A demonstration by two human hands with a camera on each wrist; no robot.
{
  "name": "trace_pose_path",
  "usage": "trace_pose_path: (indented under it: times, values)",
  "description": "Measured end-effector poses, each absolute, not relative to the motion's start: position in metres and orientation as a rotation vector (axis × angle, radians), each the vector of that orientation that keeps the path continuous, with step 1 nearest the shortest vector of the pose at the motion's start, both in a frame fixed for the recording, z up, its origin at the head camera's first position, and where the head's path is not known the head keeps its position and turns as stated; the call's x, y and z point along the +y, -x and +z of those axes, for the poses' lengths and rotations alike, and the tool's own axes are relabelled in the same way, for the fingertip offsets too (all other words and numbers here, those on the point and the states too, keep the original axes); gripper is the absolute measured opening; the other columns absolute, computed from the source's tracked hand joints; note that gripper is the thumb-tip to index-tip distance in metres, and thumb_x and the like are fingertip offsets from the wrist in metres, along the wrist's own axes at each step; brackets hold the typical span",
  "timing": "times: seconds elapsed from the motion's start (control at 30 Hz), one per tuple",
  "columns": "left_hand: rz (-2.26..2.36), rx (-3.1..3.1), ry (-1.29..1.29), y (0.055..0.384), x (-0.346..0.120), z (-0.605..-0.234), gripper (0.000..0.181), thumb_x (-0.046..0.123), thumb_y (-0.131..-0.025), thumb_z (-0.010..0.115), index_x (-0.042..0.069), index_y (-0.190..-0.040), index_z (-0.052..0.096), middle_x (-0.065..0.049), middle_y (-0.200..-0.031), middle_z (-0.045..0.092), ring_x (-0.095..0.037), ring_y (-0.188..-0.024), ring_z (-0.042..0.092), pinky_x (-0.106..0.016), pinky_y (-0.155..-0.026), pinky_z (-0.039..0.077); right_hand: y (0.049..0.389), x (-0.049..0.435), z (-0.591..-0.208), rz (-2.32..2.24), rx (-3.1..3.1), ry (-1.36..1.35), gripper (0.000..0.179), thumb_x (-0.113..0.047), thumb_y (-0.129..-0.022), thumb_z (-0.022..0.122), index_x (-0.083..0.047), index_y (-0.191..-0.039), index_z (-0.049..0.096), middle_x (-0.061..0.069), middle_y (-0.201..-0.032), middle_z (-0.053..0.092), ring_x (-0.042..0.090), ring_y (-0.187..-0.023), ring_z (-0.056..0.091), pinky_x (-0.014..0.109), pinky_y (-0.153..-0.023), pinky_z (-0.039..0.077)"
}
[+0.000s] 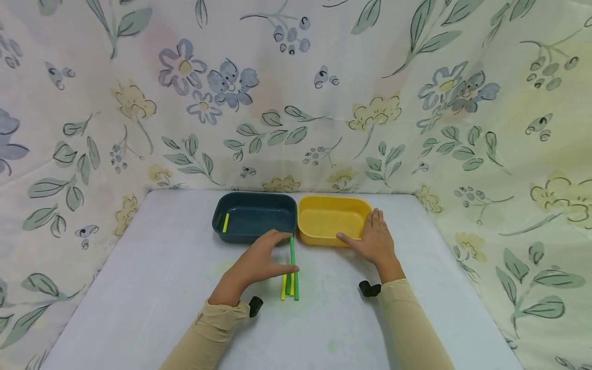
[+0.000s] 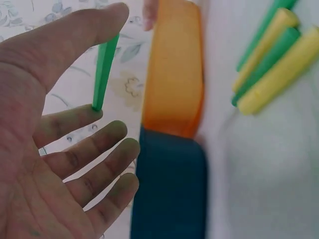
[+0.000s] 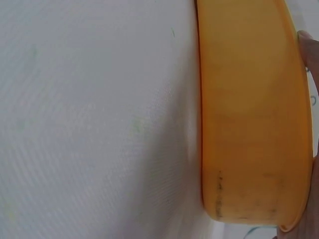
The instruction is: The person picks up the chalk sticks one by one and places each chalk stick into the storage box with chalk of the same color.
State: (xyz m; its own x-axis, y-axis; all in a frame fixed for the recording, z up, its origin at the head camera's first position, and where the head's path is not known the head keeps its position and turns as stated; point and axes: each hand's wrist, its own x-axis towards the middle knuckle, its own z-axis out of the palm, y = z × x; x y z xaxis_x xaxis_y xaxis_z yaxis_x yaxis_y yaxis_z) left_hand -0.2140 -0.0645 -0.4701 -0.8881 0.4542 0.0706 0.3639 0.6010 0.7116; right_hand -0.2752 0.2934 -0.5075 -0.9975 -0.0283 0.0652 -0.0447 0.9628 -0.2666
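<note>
My left hand [image 1: 263, 261] holds a slim green stick [image 2: 103, 74] by its two ends, between thumb and index fingertip. The other fingers spread apart. Below that hand, several green and yellow sticks [image 2: 269, 64] lie side by side on the table. My right hand [image 1: 376, 240] rests at the right front corner of the yellow tray [image 1: 324, 240], fingers straight along its right side and thumb at the front rim. In the right wrist view the tray's front wall [image 3: 249, 114] fills much of the picture, and most of that hand is out of frame.
A dark blue tray [image 1: 254, 239] stands left of the yellow one, their sides together. A yellow stick [image 1: 225, 223] leans inside its left end. Behind the white table [image 1: 152, 288] hangs a flowered cloth [image 1: 287, 103]. Both wrists carry a small black device [image 1: 255, 307].
</note>
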Motion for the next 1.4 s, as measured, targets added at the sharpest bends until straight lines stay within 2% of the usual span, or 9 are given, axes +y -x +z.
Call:
trace_pose_path:
  times: [0.2,0.5,0.77,1.0,1.2,1.4]
  values:
    - [1.141,2.738,-0.725,0.222,-0.053,-0.462,0.089,0.054,-0.081,0.090,0.018,-0.155,0.056,-0.002,-0.143,0.060,-0.022,-0.133,0.055,-0.049,-0.116,0.049,0.276,0.295,-0.508,0.416,-3.055,-0.062,0.141,-0.093,-0.086,0.048,0.015,-0.164,0.001,0.032,-0.174,-0.006,0.047,-0.165,-0.002,0.058,-0.134,0.009]
    - [1.119,2.820,-0.782,0.239,-0.043,-0.461,0.086,0.053,-0.082,0.090,0.011,-0.151,0.059,-0.013,-0.130,0.063,-0.027,-0.116,0.052,-0.050,-0.103,0.051,0.276,0.295,-0.511,0.403,-3.054,-0.058,0.142,-0.094,-0.085,0.047,0.015,-0.164,0.003,0.033,-0.174,-0.003,0.047,-0.165,-0.001,0.058,-0.134,0.010]
    - [1.074,2.827,-0.782,0.257,-0.027,-0.454,0.088,0.053,-0.084,0.088,0.013,-0.155,0.055,-0.013,-0.137,0.062,-0.029,-0.120,0.055,-0.050,-0.106,0.052,0.276,0.297,-0.507,0.435,-3.052,-0.040,0.142,-0.094,-0.085,0.048,0.015,-0.164,0.001,0.032,-0.174,-0.006,0.046,-0.165,-0.003,0.058,-0.135,0.009]
    - [1.023,2.866,-0.778,0.273,-0.016,-0.457,0.086,0.053,-0.085,0.087,0.011,-0.154,0.055,-0.013,-0.128,0.063,-0.025,-0.112,0.053,-0.045,-0.099,0.052,0.279,0.297,-0.510,0.431,-3.053,-0.045,0.142,-0.094,-0.085,0.047,0.014,-0.164,0.001,0.032,-0.174,-0.006,0.046,-0.165,-0.003,0.058,-0.135,0.009]
    - [1.026,2.902,-0.731,0.282,-0.010,-0.462,0.085,0.055,-0.086,0.085,0.009,-0.152,0.058,-0.013,-0.128,0.063,-0.027,-0.110,0.052,-0.045,-0.097,0.051,0.277,0.296,-0.509,0.441,-3.051,-0.053,0.142,-0.094,-0.085,0.049,0.015,-0.164,0.002,0.033,-0.174,-0.003,0.047,-0.165,-0.002,0.058,-0.134,0.009]
    - [0.958,2.980,-0.693,0.289,-0.005,-0.465,0.084,0.060,-0.085,0.083,0.010,-0.148,0.061,-0.009,-0.121,0.059,-0.027,-0.107,0.047,-0.042,-0.094,0.045,0.277,0.293,-0.507,0.443,-3.050,-0.052,0.142,-0.093,-0.085,0.049,0.015,-0.164,0.003,0.033,-0.174,-0.001,0.047,-0.165,-0.002,0.058,-0.134,0.009]
